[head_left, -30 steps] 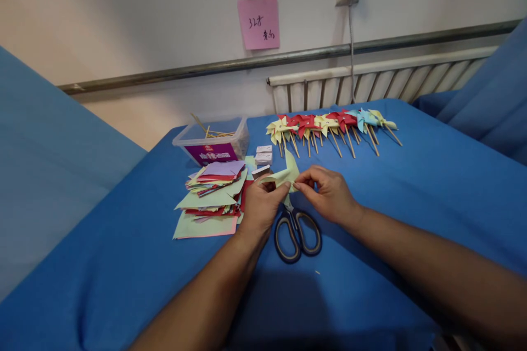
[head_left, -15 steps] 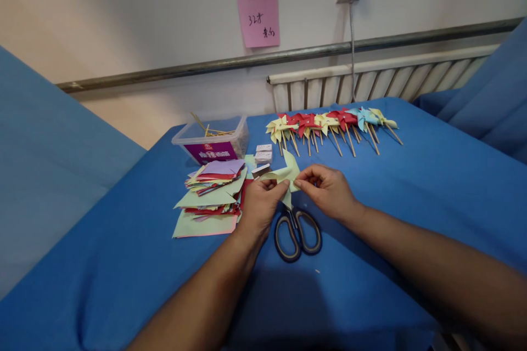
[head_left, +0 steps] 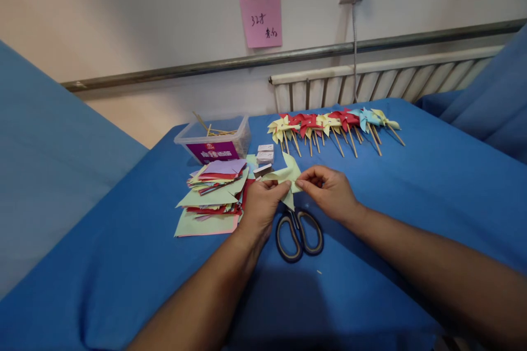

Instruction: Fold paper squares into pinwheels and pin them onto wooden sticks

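My left hand (head_left: 261, 204) and my right hand (head_left: 329, 191) both pinch a pale yellow-green paper piece (head_left: 287, 174) with folded flaps, held just above the blue cloth. The fingertips of both hands meet at its middle. Black-handled scissors (head_left: 298, 232) lie on the cloth directly below the paper, between my wrists. A stack of coloured paper squares (head_left: 212, 193) sits just left of my left hand.
A row of finished paper pinwheels on wooden sticks (head_left: 334, 124) lies at the far side of the blue table (head_left: 432, 186). A clear plastic box with sticks (head_left: 214, 140) and small white boxes (head_left: 264, 153) stand behind the stack. A radiator (head_left: 382, 82) runs along the wall.
Both hands stay on the paper piece, with small finger shifts at its centre. The view has drifted slightly.
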{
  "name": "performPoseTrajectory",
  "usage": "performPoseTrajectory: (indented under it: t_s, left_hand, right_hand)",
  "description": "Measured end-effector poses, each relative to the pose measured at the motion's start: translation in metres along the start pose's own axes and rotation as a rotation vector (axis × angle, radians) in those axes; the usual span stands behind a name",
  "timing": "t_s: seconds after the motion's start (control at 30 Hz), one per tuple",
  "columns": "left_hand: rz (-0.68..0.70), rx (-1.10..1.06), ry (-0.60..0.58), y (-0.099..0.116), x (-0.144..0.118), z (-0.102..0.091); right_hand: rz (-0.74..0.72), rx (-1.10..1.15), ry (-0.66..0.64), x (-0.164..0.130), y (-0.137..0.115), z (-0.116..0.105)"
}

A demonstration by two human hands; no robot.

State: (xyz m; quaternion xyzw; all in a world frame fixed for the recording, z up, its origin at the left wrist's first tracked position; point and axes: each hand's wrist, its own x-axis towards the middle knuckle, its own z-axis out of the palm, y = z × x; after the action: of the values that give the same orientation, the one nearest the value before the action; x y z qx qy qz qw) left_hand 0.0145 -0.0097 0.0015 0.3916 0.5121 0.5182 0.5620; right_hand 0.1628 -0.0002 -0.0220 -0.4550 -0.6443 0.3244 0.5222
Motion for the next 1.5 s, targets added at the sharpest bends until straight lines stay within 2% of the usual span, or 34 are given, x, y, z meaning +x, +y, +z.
performPoseTrajectory:
  t_s: [0.17, 0.4, 0.57, 1.13, 1.5]
  left_hand:
    - [0.008, -0.003, -0.005, 0.0005, -0.0008, 0.0009]
    - [0.133, 0.165, 0.064, 0.0024, -0.0013, 0.0008]
    - [0.161, 0.214, 0.067, 0.0030, -0.0014, 0.0004]
    - [0.170, 0.261, 0.051, 0.0050, -0.0033, 0.0005]
    - [0.274, 0.401, 0.076, 0.0036, -0.0016, -0.0018]
  right_hand:
    - [0.006, 0.024, 0.003, -0.0011, -0.0010, 0.0002]
    - [-0.049, -0.077, 0.013, -0.0015, -0.0006, -0.0012]
    - [-0.068, -0.069, 0.020, -0.0016, 0.0002, -0.0007]
    - [-0.037, -0.049, 0.018, -0.0013, -0.0015, -0.0005]
    - [0.007, -0.009, 0.019, -0.0020, -0.0043, 0.0006]
